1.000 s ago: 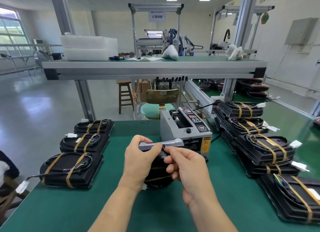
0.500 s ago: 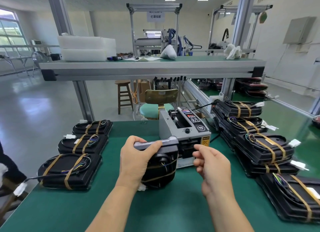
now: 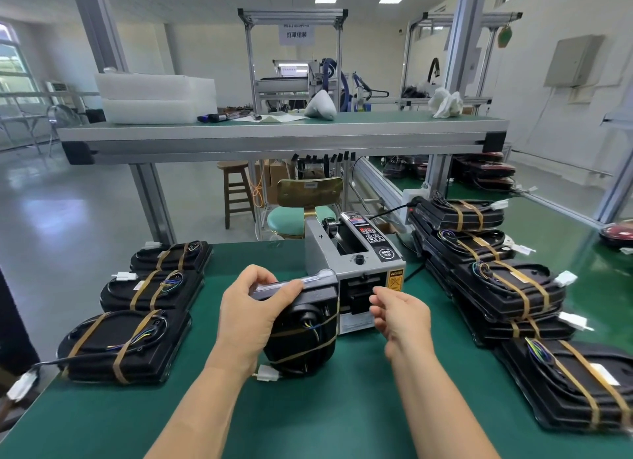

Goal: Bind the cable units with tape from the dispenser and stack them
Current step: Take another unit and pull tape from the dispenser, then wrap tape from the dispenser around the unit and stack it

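The green surface (image 3: 325, 417) carries a stack of bound units (image 3: 507, 287) at 3 o'clock, three bound units (image 3: 150, 291) at 9 and the tape dispenser (image 3: 356, 263) at 12. The left hand (image 3: 246, 308) grips an upright cable unit (image 3: 305, 332) just beside the dispenser. The right hand (image 3: 400, 315) curls at its outlet; I cannot tell whether it pinches tape.

Bare green mat (image 3: 342, 417) lies open at 6 o'clock, nearest the person. The tape dispenser (image 3: 356, 263) blocks 12 o'clock, with the upright cable unit (image 3: 301, 335) just beside it at 11. A row of bound units (image 3: 116, 349) fills 8 to 10 o'clock, and stacked units (image 3: 507, 287) wall off 1 to 4. Mat lanes run between these and the dispenser. An upper shelf (image 3: 274, 136) overhangs at 12.
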Demonstrator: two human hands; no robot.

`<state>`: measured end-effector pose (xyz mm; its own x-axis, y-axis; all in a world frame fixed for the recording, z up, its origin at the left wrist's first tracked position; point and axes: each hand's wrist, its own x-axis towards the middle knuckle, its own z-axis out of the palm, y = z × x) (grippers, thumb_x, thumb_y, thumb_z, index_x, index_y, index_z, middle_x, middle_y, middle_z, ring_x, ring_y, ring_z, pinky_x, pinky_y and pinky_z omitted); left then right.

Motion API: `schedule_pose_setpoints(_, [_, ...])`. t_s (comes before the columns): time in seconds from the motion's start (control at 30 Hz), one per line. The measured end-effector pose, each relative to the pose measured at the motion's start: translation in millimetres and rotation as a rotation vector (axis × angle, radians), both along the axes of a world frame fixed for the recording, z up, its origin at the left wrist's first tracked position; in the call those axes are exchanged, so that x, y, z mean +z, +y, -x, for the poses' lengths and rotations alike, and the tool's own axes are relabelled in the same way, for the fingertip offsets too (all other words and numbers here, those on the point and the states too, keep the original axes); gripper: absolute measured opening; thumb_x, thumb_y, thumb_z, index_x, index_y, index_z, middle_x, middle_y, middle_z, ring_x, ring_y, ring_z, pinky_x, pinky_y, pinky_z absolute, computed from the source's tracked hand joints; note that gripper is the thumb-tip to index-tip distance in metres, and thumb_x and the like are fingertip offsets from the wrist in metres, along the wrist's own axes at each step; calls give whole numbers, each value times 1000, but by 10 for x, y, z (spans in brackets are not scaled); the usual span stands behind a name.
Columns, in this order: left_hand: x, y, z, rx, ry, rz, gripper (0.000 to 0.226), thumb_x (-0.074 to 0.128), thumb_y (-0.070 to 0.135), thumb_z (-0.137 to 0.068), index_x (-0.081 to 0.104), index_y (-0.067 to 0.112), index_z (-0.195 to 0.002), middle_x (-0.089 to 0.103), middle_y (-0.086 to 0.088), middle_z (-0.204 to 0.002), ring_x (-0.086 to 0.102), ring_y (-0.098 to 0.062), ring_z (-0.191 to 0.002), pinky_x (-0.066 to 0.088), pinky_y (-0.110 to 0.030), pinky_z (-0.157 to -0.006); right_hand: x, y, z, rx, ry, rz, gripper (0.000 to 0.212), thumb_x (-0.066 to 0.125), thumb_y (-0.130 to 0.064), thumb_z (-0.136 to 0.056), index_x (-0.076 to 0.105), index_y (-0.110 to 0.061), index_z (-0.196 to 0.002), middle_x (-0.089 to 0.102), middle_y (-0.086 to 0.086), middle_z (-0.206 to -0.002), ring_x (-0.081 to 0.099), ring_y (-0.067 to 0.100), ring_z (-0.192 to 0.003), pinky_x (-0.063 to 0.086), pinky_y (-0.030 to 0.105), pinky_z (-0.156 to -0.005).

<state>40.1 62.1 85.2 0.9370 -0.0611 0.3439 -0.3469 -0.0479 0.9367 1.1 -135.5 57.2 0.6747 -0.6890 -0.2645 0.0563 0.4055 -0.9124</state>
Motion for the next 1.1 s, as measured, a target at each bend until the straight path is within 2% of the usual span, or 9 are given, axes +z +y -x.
schedule_pose_setpoints(0.13, [28, 21, 6, -81, -5, -17, 20, 85, 31, -68, 67, 21, -71, 65, 11, -69, 57, 1, -63, 43, -8, -56, -1, 6, -57, 0, 50, -11, 7, 63, -4, -90, 67, -3, -85, 65, 5, -67, 53, 3, -39, 39, 15, -35])
schedule_pose_setpoints(0.33, [83, 31, 40, -72, 26, -100, 19, 79, 41, -67, 71, 25, -74, 66, 4, -84, 60, -6, -77, 44, -18, -69, 36, 12, -121, -8, 105, -42, 16, 66, -8, -91, 65, -3, -75, 65, 4, -59, 53, 7, -41, 39, 14, -34])
schedule_pose_setpoints(0.53, [214, 24, 119, 53, -296, -468, 10, 64, 27, -89, 70, 34, -85, 61, 17, -94, 55, -6, -96, 40, -28, -85, 73, 38, -177, -36, 152, -45, 15, 67, -3, -86, 65, -2, -71, 64, 5, -56, 52, 5, -36, 37, 14, -33])
schedule_pose_setpoints(0.63, [291, -2, 168, 142, -519, -690, 43, 44, 10, -82, 73, 27, -108, 64, 16, -90, 53, -15, -97, 32, -38, -95, 79, 58, -206, -65, 170, -49, 12, 64, -1, -82, 65, -2, -70, 63, 3, -50, 50, 3, -32, 36, 14, -34])
schedule_pose_setpoints(0.7, [325, -18, 199, 105, -484, -759, 53, 37, 6, -78, 68, 24, -116, 66, 9, -96, 56, -21, -97, 32, -40, -99, 84, 71, -216, -88, 175, -51, 14, 63, -1, -81, 64, -3, -66, 61, -1, -43, 48, 4, -31, 35, 15, -34])
schedule_pose_setpoints(0.77, [297, -22, 219, 70, -424, -814, 42, 35, 30, -88, 57, 28, -123, 60, 10, -101, 54, -20, -99, 31, -37, -97, 88, 84, -194, -102, 176, -71, 15, 63, -2, -80, 64, -4, -65, 60, -2, -43, 48, 3, -31, 34, 16, -34])
schedule_pose_setpoints(0.87, [223, 30, 186, 66, -408, -1033, 61, 37, 71, -78, 41, 36, -128, 48, 16, -105, 46, -14, -103, 25, -34, -98, 128, 144, -96, -114, 125, -141, 16, 66, -3, -80, 63, -6, -64, 60, -3, -45, 49, 2, -34, 36, 15, -35])
schedule_pose_setpoints(0.93, [208, 78, 163, 62, -388, -954, 51, 51, 65, -70, 48, 35, -112, 51, 19, -99, 48, -13, -98, 29, -35, -96, 214, 259, 23, -66, 20, -198, 16, 70, -4, -82, 64, -8, -67, 61, -4, -46, 49, 2, -36, 36, 14, -34])
schedule_pose_setpoints(1.1, [-26, 139, 238, -19, -109, -299, 37, 72, 51, -62, 54, 35, -90, 64, 14, -87, 60, -6, -86, 45, -23, -79, 518, 610, 402, 191, -239, -289, 9, 71, -8, -85, 70, -6, -76, 65, 2, -59, 50, 4, -40, 35, 14, -33])
